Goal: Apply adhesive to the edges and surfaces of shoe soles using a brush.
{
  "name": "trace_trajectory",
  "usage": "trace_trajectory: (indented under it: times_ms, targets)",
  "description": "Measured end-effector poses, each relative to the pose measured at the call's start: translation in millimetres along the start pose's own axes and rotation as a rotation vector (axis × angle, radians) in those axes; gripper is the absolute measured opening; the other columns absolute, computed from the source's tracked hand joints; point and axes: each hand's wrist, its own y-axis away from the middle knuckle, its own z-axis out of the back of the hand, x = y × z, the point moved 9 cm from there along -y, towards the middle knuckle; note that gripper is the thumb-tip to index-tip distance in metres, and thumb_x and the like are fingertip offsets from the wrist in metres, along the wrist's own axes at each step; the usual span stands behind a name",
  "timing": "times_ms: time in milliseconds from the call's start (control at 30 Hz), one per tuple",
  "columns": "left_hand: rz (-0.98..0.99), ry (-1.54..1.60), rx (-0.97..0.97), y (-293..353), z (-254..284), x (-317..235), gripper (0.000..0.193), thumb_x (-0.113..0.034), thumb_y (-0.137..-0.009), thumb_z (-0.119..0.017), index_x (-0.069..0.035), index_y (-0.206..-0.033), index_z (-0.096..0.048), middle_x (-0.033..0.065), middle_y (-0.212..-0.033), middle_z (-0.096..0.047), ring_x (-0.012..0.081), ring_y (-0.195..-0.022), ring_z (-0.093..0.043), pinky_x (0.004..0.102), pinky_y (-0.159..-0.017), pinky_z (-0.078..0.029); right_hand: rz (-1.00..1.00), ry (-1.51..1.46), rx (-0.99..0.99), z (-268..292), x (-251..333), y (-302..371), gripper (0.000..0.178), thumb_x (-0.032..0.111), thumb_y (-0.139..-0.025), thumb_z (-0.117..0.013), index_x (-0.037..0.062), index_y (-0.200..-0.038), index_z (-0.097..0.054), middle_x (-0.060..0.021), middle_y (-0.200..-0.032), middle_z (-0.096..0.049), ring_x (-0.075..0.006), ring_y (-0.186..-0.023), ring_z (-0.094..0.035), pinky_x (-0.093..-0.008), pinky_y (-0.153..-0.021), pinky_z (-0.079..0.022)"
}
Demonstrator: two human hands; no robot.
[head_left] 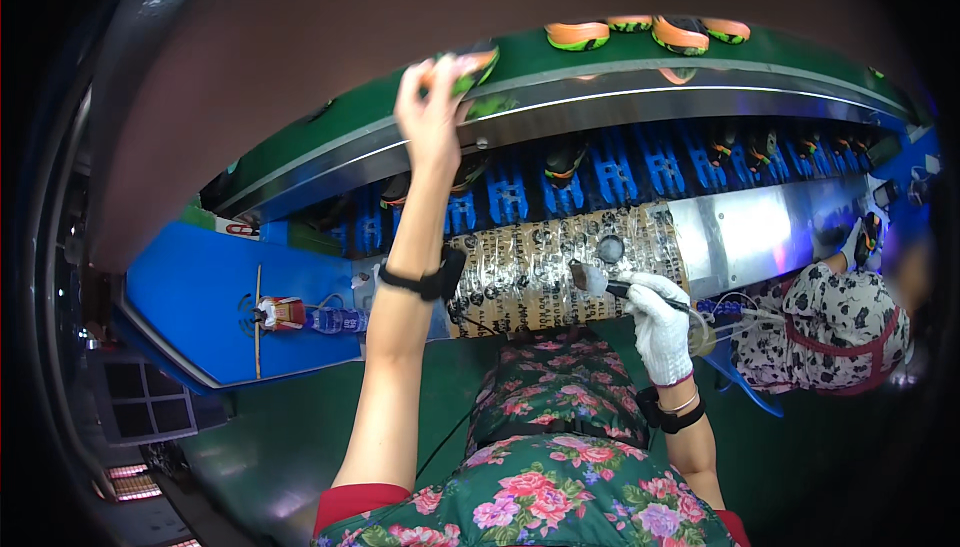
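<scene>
Your 2 hands are well apart, each at a different thing. Your bare left hand (430,112) is stretched to the upper centre of the frame, its thumb and fingers around a black, orange and green shoe (480,69) at the green conveyor belt (548,67). Motion blur softens that spot, so you cannot tell from this view whether the fingers are clamped on the shoe or only touching it.

Your gloved right hand (660,329) is closed round the dark handle of a flat brush (594,281), right of centre. The brush's long axis runs nearly crosswise, its bristles pointing left and slightly up.

The relation that matters: the shoe lies up and to the left of the brush, with your left hand right at it and your right hand far off. The shoe's long axis appears to slant from lower left to upper right, roughly along the belt.

Under the brush, at the centre of the frame, lies brown printed cardboard (525,282) wrapped in clear film, with a small round dish (610,249) just above the bristles. A row of blue racks (614,175) crosses behind it, and 4 orange-and-green shoes (680,37) sit at the upper right. A co-worker (835,322) is at the right edge.
</scene>
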Motion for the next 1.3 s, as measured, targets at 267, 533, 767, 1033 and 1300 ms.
trace_trajectory:
  times_ms: [267, 533, 767, 1033, 1300]
  targets:
    - [0.219, 0.118, 0.089, 153, 48, -4, 0.091, -0.001, -0.081, -0.072, -0.010, -0.159, -0.026, 0.0173, -0.140, -0.052, 0.0274, -0.130, -0.056, 0.0391, -0.107, -0.049, -0.099, -0.319, 0.076, -20, 19, -2, 0.022, -0.005, -0.090, -0.063, -0.0079, -0.111, -0.069, -0.0207, -0.113, -0.072, -0.0196, -0.092, -0.069, -0.0261, -0.074, -0.056]
    - [0.947, 0.437, 0.044, 242, 30, 93, 0.033, -0.016, -0.082, -0.059, 0.006, -0.105, -0.068, 0.0158, -0.096, -0.074, 0.0282, -0.086, -0.073, 0.0398, -0.088, -0.060, 0.029, -0.018, 0.280, -109, 56, 12, 0.025, -0.006, -0.086, -0.070, -0.0048, -0.110, -0.074, -0.0185, -0.113, -0.074, -0.0189, -0.092, -0.072, -0.0273, -0.083, -0.057]
    - [0.853, 0.913, 0.201, 286, -22, 63, 0.088, -0.079, -0.090, -0.053, -0.010, -0.145, -0.054, 0.0095, -0.143, -0.060, 0.0300, -0.128, -0.060, 0.0450, -0.107, -0.050, 0.714, 0.631, 0.396, -150, 107, 32, 0.020, -0.004, -0.075, -0.081, 0.0000, -0.094, -0.077, -0.0177, -0.099, -0.077, -0.0246, -0.087, -0.074, -0.0334, -0.078, -0.058]
    - [0.784, 0.536, 0.121, 294, -46, 47, 0.089, -0.079, -0.099, -0.026, -0.014, -0.158, -0.036, 0.0049, -0.158, -0.045, 0.0279, -0.145, -0.041, 0.0440, -0.121, -0.031, 1.085, 1.062, 0.441, -155, 114, 49, 0.037, 0.005, -0.080, -0.074, 0.0055, -0.117, -0.074, -0.0128, -0.117, -0.074, -0.0317, -0.102, -0.069, -0.0407, -0.087, -0.056]
    - [0.796, 0.479, 0.200, 290, -36, 56, 0.085, -0.079, -0.099, -0.027, -0.014, -0.152, -0.045, 0.0057, -0.148, -0.054, 0.0266, -0.137, -0.050, 0.0423, -0.118, -0.037, 0.999, 0.813, 0.364, -132, 110, 53, 0.027, 0.003, -0.077, -0.080, 0.0046, -0.104, -0.078, -0.0122, -0.106, -0.077, -0.0277, -0.092, -0.073, -0.0384, -0.081, -0.057]
